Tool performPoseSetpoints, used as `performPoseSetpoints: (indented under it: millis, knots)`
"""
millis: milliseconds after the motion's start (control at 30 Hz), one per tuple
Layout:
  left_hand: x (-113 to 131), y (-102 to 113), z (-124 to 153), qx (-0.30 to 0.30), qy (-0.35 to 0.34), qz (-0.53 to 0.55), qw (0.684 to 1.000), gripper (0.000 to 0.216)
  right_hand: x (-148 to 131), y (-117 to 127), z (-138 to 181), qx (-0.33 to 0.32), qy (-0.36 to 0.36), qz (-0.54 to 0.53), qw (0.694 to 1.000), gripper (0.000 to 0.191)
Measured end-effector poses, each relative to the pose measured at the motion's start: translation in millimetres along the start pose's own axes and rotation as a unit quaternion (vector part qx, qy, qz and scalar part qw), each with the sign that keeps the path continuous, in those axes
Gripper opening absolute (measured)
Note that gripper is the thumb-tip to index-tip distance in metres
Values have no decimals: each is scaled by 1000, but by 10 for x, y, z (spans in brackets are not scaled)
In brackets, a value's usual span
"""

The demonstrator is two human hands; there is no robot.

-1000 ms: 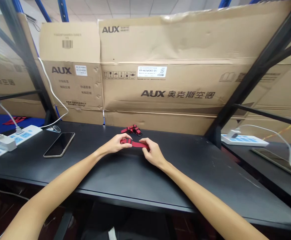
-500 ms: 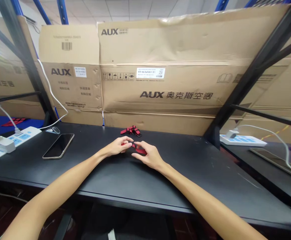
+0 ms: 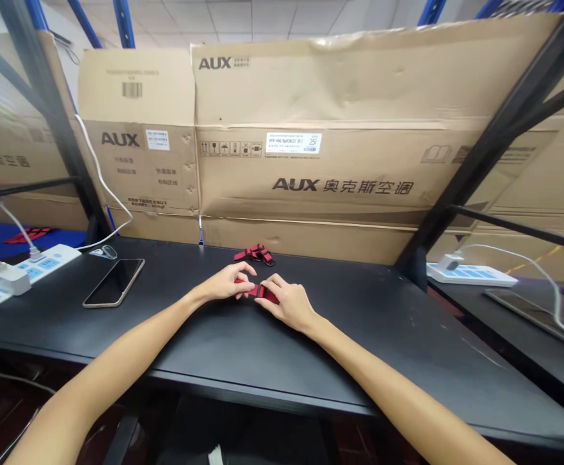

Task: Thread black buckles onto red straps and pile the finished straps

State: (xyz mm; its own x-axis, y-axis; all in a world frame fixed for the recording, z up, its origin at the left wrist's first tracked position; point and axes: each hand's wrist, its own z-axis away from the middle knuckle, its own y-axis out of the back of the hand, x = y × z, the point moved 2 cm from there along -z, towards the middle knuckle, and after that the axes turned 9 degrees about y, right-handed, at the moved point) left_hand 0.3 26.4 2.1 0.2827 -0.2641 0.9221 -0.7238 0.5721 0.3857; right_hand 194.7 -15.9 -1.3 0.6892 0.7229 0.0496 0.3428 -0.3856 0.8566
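Just above the middle of the black table, a red strap [image 3: 250,289] with a black buckle [image 3: 260,291] stretches between my two hands. My left hand [image 3: 228,282] pinches the strap's left end between thumb and fingers. At the buckle's right side, my right hand [image 3: 289,301] grips the strap, its thumb below and fingers above. Part of the strap is hidden behind the right fingers. Behind my hands lies a small bundle of red straps [image 3: 255,254] with black fittings, touched by neither hand.
A phone [image 3: 114,283] lies on the table [image 3: 204,342] at left, beside a white power strip [image 3: 44,266] with plugs and cables. A clear-looking small item [image 3: 105,252] lies behind the phone. Cardboard [image 3: 306,161] walls the back; black metal posts [image 3: 475,148] flank the table.
My right hand's fingers have closed onto the strap by the buckle. The strap has turned so that its flat face and the buckle now show between my hands.
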Motion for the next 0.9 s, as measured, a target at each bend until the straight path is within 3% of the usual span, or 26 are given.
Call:
performPoseSetpoints:
  millis: [300, 400, 533, 633, 700, 800, 900]
  knots:
    - [-314, 921, 178, 47, 78, -147, 985, 29, 336, 57, 93, -117, -30, 82, 989, 40]
    - [-384, 1064, 243, 50, 108, -249, 961, 29, 428, 77, 129, -135, -46, 73, 987, 37]
    - [-325, 950, 220, 113, 76, -355, 925, 41, 469, 69, 134, -131, -63, 56, 988, 35]
    - [-259, 686, 130, 89, 23, -377, 922, 47, 469, 31, 122, -95, -60, 38, 993, 34]
    - [-233, 527, 72, 82, 1, -401, 913, 39, 474, -15, 117, -71, -53, 26, 996, 34]
    - [-235, 427, 33, 100, 18, -433, 896, 27, 510, -103, 119, -61, -55, 10, 997, 26]
    - [-289, 501, 67, 125, 85, -483, 863, 25, 576, -176, 126, -64, -74, 14, 995, 16]
